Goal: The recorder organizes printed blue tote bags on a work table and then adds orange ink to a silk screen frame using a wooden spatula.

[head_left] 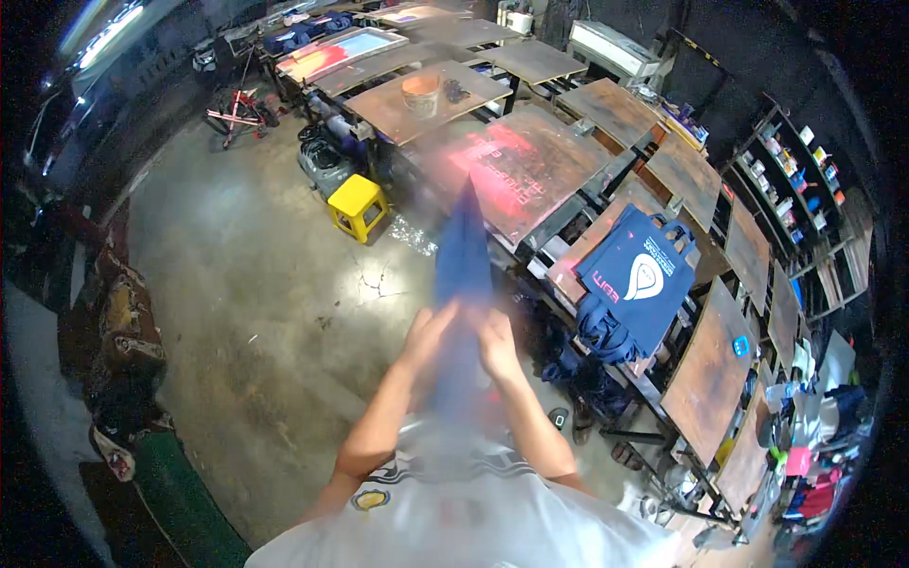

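Observation:
A navy cloth item (462, 256), blurred and seen nearly edge-on, rises in front of me. My left hand (424, 336) grips it from one side and my right hand (494, 336) from the other, both with bent fingers. Beyond it, a worktop (568, 161) carries red paint marks. At right, a stack of navy bags (639, 275) with white and pink printing lies on a board, handles bunched at its near end.
Rows of wooden boards (705, 379) fill the right and back, one holding a bucket (419, 95). A yellow stool (358, 206) stands on the concrete floor (227, 322). Shelves of containers (786, 180) stand at right; rolled material (133, 369) lines the left.

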Action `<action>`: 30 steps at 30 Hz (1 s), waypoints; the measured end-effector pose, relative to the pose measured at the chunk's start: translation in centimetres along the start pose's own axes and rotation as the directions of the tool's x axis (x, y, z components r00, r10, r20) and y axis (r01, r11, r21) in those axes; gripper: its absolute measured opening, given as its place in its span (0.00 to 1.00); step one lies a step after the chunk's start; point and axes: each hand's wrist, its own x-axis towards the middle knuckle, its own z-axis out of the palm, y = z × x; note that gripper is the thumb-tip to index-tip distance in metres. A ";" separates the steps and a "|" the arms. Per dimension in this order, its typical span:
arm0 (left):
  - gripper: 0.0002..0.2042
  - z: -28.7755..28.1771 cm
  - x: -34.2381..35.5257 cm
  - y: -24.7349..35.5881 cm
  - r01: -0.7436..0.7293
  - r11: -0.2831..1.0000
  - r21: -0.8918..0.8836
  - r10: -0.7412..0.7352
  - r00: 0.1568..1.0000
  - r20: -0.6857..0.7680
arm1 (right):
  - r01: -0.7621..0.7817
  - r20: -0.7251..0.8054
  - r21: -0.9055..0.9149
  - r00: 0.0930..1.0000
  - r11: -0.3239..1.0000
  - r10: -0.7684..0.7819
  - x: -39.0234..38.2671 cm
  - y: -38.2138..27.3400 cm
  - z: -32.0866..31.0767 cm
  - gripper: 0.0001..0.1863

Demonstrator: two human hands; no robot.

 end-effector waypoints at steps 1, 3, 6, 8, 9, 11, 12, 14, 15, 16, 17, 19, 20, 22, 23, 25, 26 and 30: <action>0.17 -0.1 -0.5 0.3 0.004 0.999 -0.051 -0.005 1.000 -0.020 | 0.032 0.021 0.010 0.999 0.999 -0.033 -0.2 0.6 0.3 0.17; 0.17 -2.0 -1.0 -0.5 0.022 0.995 -0.093 -0.021 1.000 0.011 | 0.048 0.017 0.042 0.999 0.998 -0.048 -0.8 0.5 1.6 0.17; 0.17 -2.7 -1.8 -0.1 0.024 0.994 -0.108 -0.019 0.999 0.048 | 0.023 0.030 0.080 0.999 0.997 -0.025 -1.1 1.2 2.1 0.17; 0.19 -3.4 -1.9 -0.1 -0.002 0.997 -0.080 0.007 0.998 0.056 | -0.075 0.071 0.108 0.995 0.991 0.067 -1.2 0.8 2.2 0.18; 0.18 -4.5 -1.6 -0.7 -0.077 0.981 0.180 0.060 0.993 0.100 | -0.070 0.074 0.106 0.995 0.992 0.062 -1.0 0.9 2.0 0.18; 0.18 -5.8 -1.6 -0.8 -0.179 0.839 0.515 0.074 0.973 0.217 | -0.028 0.064 -0.011 0.998 1.000 0.029 -0.7 0.6 1.6 0.19; 0.18 -5.9 -1.7 -0.5 -0.181 0.809 0.560 0.035 0.965 0.261 | -0.088 0.029 -0.097 0.995 0.991 0.092 -0.6 -0.2 1.3 0.19; 0.17 -5.3 -2.3 0.9 -0.191 0.775 0.602 -0.006 0.951 0.309 | -0.079 0.037 -0.151 0.996 0.985 0.085 0.0 -1.6 1.7 0.19; 0.17 -4.7 -3.0 2.5 -0.244 0.801 0.547 0.058 0.941 0.333 | -0.068 0.051 -0.203 0.995 0.977 0.080 0.4 -2.3 2.0 0.19; 0.17 -4.3 -3.3 3.8 -0.296 0.821 0.488 0.124 0.927 0.353 | -0.071 0.043 -0.199 0.996 0.977 0.081 0.4 -2.8 2.5 0.18; 0.17 -4.1 -3.1 4.7 -0.310 0.816 0.488 0.139 0.925 0.355 | -0.068 0.006 -0.317 0.997 0.946 0.073 0.7 -3.2 3.1 0.19; 0.17 -3.2 -2.2 5.8 -0.345 0.867 0.360 0.283 0.935 0.213 | 0.159 0.080 -0.445 0.987 0.881 -0.137 2.0 -0.1 2.1 0.21; 0.16 -3.6 -1.8 5.7 -0.349 0.837 0.422 0.305 0.937 0.171 | 0.148 0.126 -0.552 0.988 0.821 -0.094 2.2 -1.0 2.7 0.22; 0.15 -4.6 0.5 3.5 -0.309 0.799 0.515 0.302 0.948 0.100 | 0.248 0.157 -0.523 0.968 0.815 -0.194 3.1 -0.4 2.8 0.22; 0.15 -4.8 1.1 3.4 -0.252 0.758 0.602 0.288 0.957 0.039 | 0.233 0.155 -0.519 0.972 0.823 -0.177 3.6 -0.9 3.1 0.22; 0.15 -4.3 2.2 2.5 -0.231 0.807 0.544 0.274 0.962 0.001 | -0.013 0.078 -0.141 0.997 0.990 0.024 3.9 -2.1 3.6 0.22; 0.21 -4.2 3.2 1.3 -0.292 0.857 0.424 0.354 0.932 -0.074 | -0.012 0.093 -0.133 0.995 0.991 0.024 4.3 -2.0 3.9 0.22; 0.25 -3.3 5.8 -1.6 -0.401 0.831 0.386 0.518 0.811 -0.272 | -0.009 -0.034 -0.051 0.999 0.999 0.008 5.9 -0.3 3.8 0.19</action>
